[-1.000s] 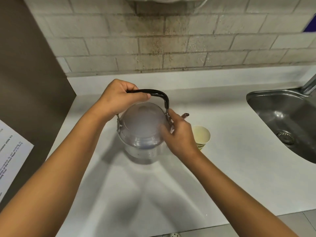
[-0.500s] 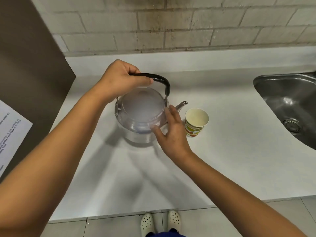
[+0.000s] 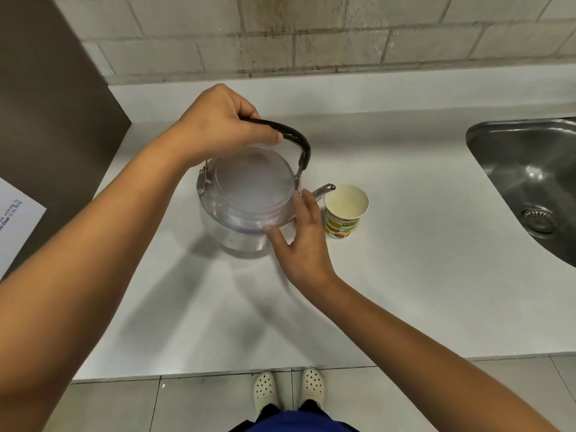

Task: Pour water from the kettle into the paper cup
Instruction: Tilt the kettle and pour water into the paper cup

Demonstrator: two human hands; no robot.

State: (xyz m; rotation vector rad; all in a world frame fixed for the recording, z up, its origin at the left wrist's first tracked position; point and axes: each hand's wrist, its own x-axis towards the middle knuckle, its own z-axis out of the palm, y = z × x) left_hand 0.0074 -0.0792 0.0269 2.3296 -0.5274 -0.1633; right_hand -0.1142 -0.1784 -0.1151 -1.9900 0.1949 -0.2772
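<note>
Gripping the black arched handle from above, the left hand has its fingers curled shut around the handle's left part, with the thumb tip pressed toward the crown of the arch. Below that fist sits the kettle, a squat metal body under a cloudy, steamed-up lid; whether its base rests on the white counter or hangs just clear of it cannot be told. The right hand is spread, not closed on anything: its thumb and fingertips lie against the lid's near-right rim, apparently steadying the lid so it does not slip when the kettle tips.

The relation that matters runs left to right. From the left hand's hold, the handle's long axis leads rightward to the spout, which points right and slightly away from the person. The paper cup stands upright just beside the spout, to its right; the spout's tip sits at the cup's upper-left rim, close to it or barely over it. The cup looks empty or nearly so, though its pale inside makes that uncertain. The pour therefore seems to call for a tilt toward the right, along that same axis, with the right hand being the nearer to the cup. The sink lies well apart, farther right.
</note>
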